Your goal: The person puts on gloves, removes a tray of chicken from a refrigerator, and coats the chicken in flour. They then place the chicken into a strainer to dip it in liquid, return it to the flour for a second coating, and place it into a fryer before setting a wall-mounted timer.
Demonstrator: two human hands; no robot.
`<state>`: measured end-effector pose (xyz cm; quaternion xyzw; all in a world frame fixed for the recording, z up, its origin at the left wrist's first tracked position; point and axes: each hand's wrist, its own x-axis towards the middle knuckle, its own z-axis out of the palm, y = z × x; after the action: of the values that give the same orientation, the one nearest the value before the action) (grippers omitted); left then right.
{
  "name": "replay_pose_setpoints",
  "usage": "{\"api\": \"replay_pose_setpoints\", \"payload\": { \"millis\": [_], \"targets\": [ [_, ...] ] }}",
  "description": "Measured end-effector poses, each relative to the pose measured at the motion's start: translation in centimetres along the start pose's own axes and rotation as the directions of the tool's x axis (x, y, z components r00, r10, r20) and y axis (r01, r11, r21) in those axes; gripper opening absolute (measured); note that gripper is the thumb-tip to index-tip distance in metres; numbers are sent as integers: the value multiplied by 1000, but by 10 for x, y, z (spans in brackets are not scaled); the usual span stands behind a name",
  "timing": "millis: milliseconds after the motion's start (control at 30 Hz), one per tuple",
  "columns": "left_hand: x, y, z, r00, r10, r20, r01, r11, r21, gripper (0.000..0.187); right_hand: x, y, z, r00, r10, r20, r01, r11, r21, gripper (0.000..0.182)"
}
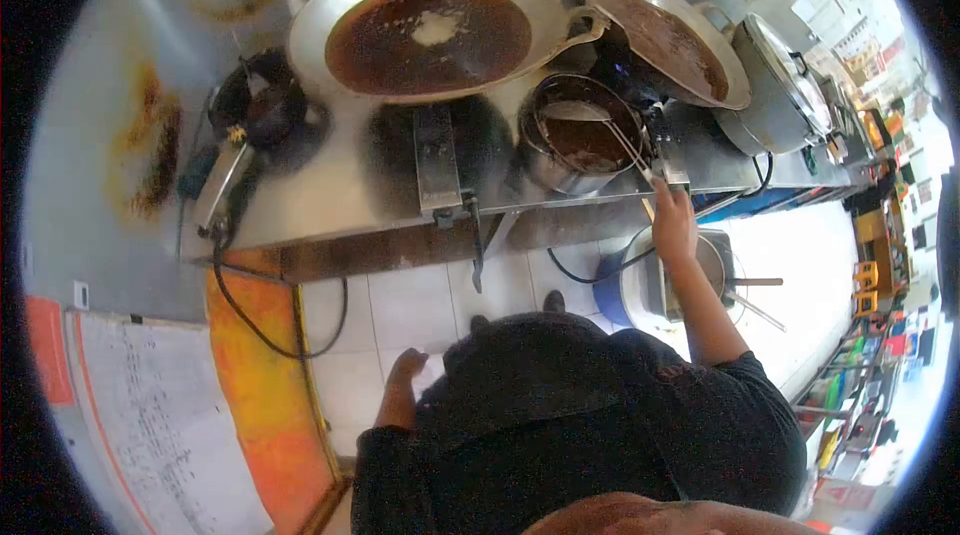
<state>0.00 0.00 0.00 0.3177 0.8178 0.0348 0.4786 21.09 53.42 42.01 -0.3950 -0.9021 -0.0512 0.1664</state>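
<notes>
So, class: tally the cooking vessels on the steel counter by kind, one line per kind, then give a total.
Wide woks holding dark liquid: 2
Open pot that the strainer held by the right hand dips into: 1
Lidded steel pot at the right end: 1
Total: 4

I see a dull, stained steel counter (330,205), two shiny metal woks (430,25) of glossy dark oil, a wire-handled metal skimmer (590,120), smooth glazed floor tiles (410,310).
</notes>
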Motion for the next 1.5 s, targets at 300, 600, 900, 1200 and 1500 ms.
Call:
{"api": "replay_pose_setpoints", "payload": {
  "millis": [300, 600, 900, 1200, 1500],
  "targets": [
    [-11, 15, -32, 874, 463, -147, -428, 878, 215, 25, -35, -16, 9, 979, 72, 190, -114, 969, 220, 53],
    [-28, 67, -61, 802, 563, -201, -494, 814, 307, 42, -147, 64, -79, 987, 79, -139, -51, 980, 192, 34],
    [-224, 499, -10, 455, 890, -20, -890, 455, 3, 48, -434, 73, -161, 885, 358, 298, -458, 549, 699, 52],
    [-406, 623, 200, -31, 877, 479, -883, 200, -424, 39, -671, 83, -288, 314, 949, -39, -732, 268, 627, 16],
    [-487, 653, 344, 42, 789, 614, -999, 27, 34, 25, -796, 55, -312, -160, 983, -90, -823, -83, 561, 13]
  ]
}}
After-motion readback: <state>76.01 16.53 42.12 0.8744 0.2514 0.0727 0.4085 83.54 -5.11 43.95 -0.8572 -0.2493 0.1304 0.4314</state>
